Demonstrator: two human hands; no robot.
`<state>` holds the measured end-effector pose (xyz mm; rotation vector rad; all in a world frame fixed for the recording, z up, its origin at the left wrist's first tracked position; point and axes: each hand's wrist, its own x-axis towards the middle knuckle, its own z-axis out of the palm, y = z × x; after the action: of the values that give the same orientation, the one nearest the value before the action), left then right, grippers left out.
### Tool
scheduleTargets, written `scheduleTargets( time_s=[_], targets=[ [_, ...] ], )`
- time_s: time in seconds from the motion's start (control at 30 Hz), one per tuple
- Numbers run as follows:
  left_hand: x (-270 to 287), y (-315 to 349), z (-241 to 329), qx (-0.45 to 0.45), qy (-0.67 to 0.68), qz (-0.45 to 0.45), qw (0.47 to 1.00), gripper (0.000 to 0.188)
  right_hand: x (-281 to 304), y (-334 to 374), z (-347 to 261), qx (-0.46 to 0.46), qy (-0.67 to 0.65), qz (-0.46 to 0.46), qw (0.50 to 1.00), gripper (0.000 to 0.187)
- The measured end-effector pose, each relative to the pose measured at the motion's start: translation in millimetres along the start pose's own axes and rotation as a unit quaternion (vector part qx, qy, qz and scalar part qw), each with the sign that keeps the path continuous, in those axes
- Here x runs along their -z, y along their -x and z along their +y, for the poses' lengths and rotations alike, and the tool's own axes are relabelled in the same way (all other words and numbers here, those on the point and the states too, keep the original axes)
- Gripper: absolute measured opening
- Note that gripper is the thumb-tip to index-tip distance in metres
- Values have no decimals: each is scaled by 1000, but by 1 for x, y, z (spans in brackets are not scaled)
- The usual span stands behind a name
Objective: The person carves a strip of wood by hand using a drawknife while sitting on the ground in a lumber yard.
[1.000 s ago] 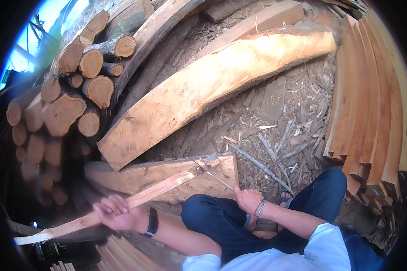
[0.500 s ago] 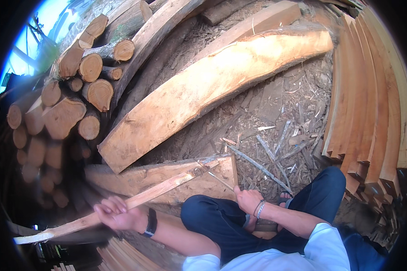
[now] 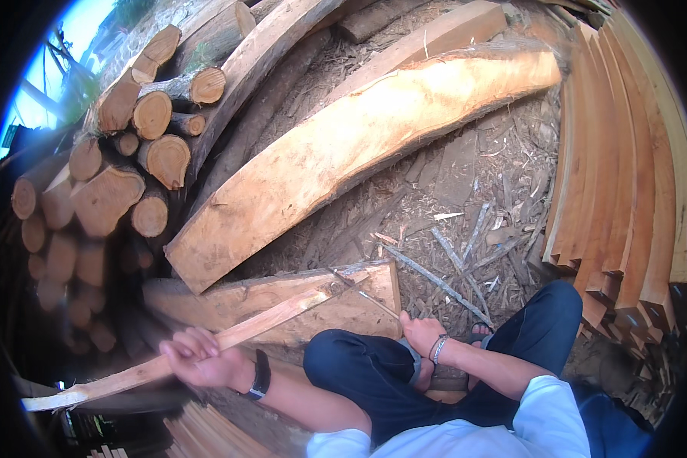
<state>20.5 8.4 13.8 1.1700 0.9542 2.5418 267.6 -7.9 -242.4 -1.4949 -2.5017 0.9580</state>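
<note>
My left hand [image 3: 198,357] is closed around a long, narrow wooden strip [image 3: 275,311], part way along it. The strip slants up to the right, and its far end lies over a thick sawn plank [image 3: 374,305] on the ground. My right hand [image 3: 421,334] is closed on the near end of a long, thin tool [image 3: 374,300], perhaps a blade seen edge-on; its exact kind is unclear. The tool crosses the strip near the strip's far end, with its tip just past it.
A large, curved slab [image 3: 359,153] lies ahead. Cut logs [image 3: 153,114] are piled at the left, and long boards [image 3: 611,168] are stacked at the right. Thin sticks [image 3: 435,282] and wood chips litter the ground. More strips [image 3: 210,435] lie by my left elbow.
The tool's tip has shifted slightly up and left across the strip. My right hand has moved only a little to the right, and my left hand keeps its hold.
</note>
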Motion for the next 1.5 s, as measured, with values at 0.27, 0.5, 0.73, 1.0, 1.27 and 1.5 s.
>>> scheduleTargets(
  time_s=[0.27, 0.5, 0.73, 1.0, 1.27, 1.5],
  targets=[
    [2, -1, 1, 1, 2, -3, 1000, 34, 4, -1, 0, 7, 10, -2, 1000, 13],
    [10, -2, 4, -1, -20, 8, 1000, 34, 34, 10, -27, 21, 14, -2, 1000, 13],
    [8, -3, 3, -2, -19, 6, 1000, 35, 14, 5, -16, 17, 12, 11, 1000, 14],
    [7, -2, 0, 3, -19, 1, 1000, 35, -1, 1, -4, -5, 31, -1, 1000, 16],
    [6, -2, -1, 2, -17, 5, 1000, 35, -12, -3, 11, 2, 22, 9, 1000, 17],
    [11, -2, 4, 7, -11, 5, 1000, 35, 35, 13, -28, 17, 17, -3, 1000, 12]
  ],
)
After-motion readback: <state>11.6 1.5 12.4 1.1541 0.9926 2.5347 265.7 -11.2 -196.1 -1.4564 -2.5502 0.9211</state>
